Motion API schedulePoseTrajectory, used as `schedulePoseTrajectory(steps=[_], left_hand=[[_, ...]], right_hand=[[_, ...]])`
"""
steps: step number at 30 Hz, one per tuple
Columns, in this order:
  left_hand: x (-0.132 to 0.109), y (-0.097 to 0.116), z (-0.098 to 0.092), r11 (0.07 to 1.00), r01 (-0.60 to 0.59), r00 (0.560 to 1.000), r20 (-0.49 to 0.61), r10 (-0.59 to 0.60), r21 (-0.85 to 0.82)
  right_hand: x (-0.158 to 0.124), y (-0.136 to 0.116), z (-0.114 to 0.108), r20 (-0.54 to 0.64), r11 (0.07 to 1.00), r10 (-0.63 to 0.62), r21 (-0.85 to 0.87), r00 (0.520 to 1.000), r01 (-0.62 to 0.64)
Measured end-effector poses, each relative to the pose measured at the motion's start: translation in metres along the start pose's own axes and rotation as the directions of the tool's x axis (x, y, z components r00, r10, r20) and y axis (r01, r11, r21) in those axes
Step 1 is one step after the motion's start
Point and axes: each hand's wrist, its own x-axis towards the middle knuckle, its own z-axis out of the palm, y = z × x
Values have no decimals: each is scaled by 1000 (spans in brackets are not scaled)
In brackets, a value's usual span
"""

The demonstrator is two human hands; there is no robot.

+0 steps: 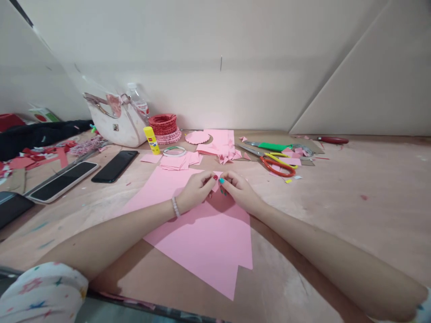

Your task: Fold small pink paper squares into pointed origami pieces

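- Pink paper makes up the small piece [216, 186] pinched between the fingertips of the left hand [197, 188] and right hand [239, 189], above a large pink sheet [202, 237]. The fingers partly hide its folds.
- Uneven pinching could crease it crookedly; pulling the hands apart could tear it.
- The left forearm crosses the sheet, so a dragging arm could shift or crumple it.
- Beyond the hands, loose slips [173, 163] and pointed pieces [226, 154] could scatter or be crushed if a hand brushes them.
- Orange-handled scissors [278, 169] point their blades towards those pieces; a careless reach could nick a finger.
- An upright glue stick [151, 140] could topple if knocked.
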Motion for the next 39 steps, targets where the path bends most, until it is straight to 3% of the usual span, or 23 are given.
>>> schedulePoseTrajectory(steps=[5,11,16,23,29,35,39], left_hand=[[2,0,-1,951,200,973,164,-164,-237],[6,-4,-4,897,211,952,290,-99,-387],[6,-9,-6,863,282,927,350,-133,-419],[6,-10,-6,872,221,938,341,-67,-437],[4,-3,-6,953,158,951,301,-76,-259],[0,-3,-4,977,55,969,248,-2,-205],[1,-5,-5,993,27,987,160,-9,-113]], right_hand=[[2,5,-4,32,985,85,147,996,-89],[4,8,-6,78,959,92,262,993,-109],[5,9,-7,112,946,62,310,992,-94],[5,11,-7,125,937,50,338,991,-90],[5,12,-6,121,949,105,284,987,-136],[2,5,-3,129,991,97,77,987,-107],[-2,-1,-1,67,999,-5,-53,998,9]])
